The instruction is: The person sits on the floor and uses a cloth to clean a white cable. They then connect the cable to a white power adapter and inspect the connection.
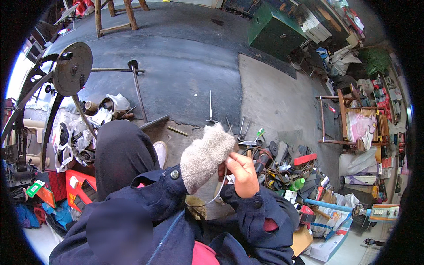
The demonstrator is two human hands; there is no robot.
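A grey, fuzzy fleece piece (205, 157), rounded like a slipper or shoe lining, is held up in front of me. My left sleeve runs right up to it, and the fleece hides my left hand, so its fingers do not show. At the right edge of the piece, my right hand (244, 176) is closed in a pinch, thumb and forefinger against the fleece; anything small between the fingertips is too hidden to make out. A thin white thread (224, 187) hangs from beside those fingers and curves down toward my lap.
A hand-cranked machine with a round wheel (73, 69) stands at left. Ahead, a metal last stand (211, 108) is on the floor. Tools and scraps are heaped at right, with a green bottle (297, 184). A green box (276, 33) and a wooden chair (342, 117) stand farther off.
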